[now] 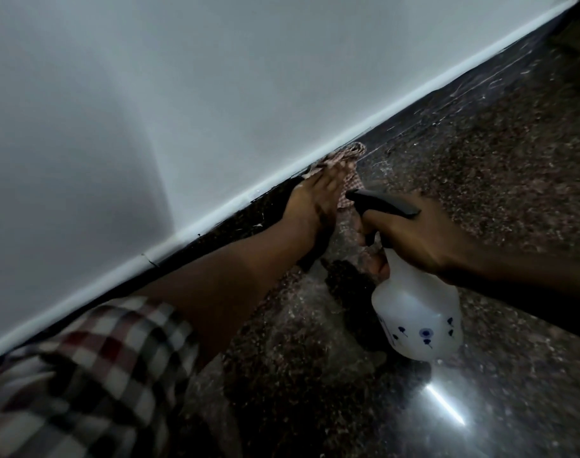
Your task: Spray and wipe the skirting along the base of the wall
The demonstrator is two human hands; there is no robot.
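The left hand point(315, 193) lies flat with its fingers straight, pressing a checked cloth point(351, 153) against the dark skirting point(222, 229) where it meets the speckled floor point(480, 160). It pins the cloth rather than gripping it. The right hand point(420, 236) is curled round the neck of the spray bottle point(417, 312), with fingers at the trigger; the bottle hangs just beside the left hand, above the floor.

I judge 2 risks. The black nozzle points at the back of the left hand and the cloth, so a squeeze now would likely wet them and not the skirting. And because the cloth is only held down by flat fingers, a quick stroke could leave it bunched or behind.

The skirting runs diagonally under the white wall point(149, 94), passing beneath the left palm and on past the fingertips toward the upper right.
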